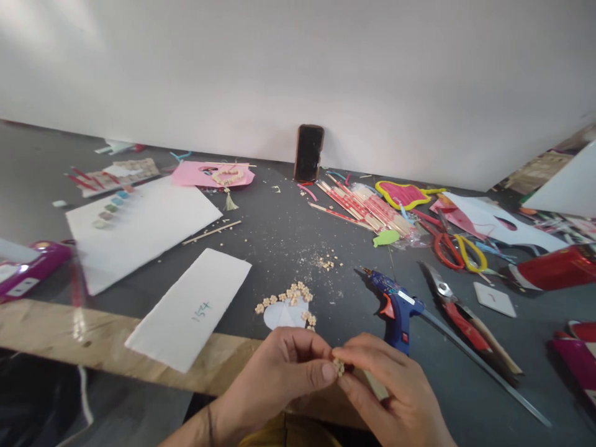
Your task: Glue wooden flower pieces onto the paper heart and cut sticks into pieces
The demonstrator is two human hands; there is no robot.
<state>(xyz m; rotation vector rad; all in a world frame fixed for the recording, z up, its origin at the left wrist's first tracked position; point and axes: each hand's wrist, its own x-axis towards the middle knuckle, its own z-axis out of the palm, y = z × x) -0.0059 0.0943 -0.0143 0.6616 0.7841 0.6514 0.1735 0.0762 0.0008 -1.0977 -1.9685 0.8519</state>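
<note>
At the table's front edge, my left hand [286, 375] and my right hand [393, 385] meet fingertip to fingertip. Both pinch a small flower-shaped cluster of pale beads [339, 367]. Just beyond them lies a rounded white paper piece [278, 315], its upper and right edges lined with similar pale bead flowers [298, 292]. To the right of this rests a blue glue gun [398, 307] with an orange trigger, lying on its side, and a long glue stick [484, 366] runs out of its back. Small pale crumbs [327, 263] are scattered on the dark tabletop.
A white card marked 154 [193, 310] and a larger white sheet [144, 230] lie left. A phone [309, 153] leans on the wall. Wrapped chopsticks [358, 208], orange-and-yellow scissors [459, 251], red-handled pliers [470, 326] and a red can [554, 270] crowd the right.
</note>
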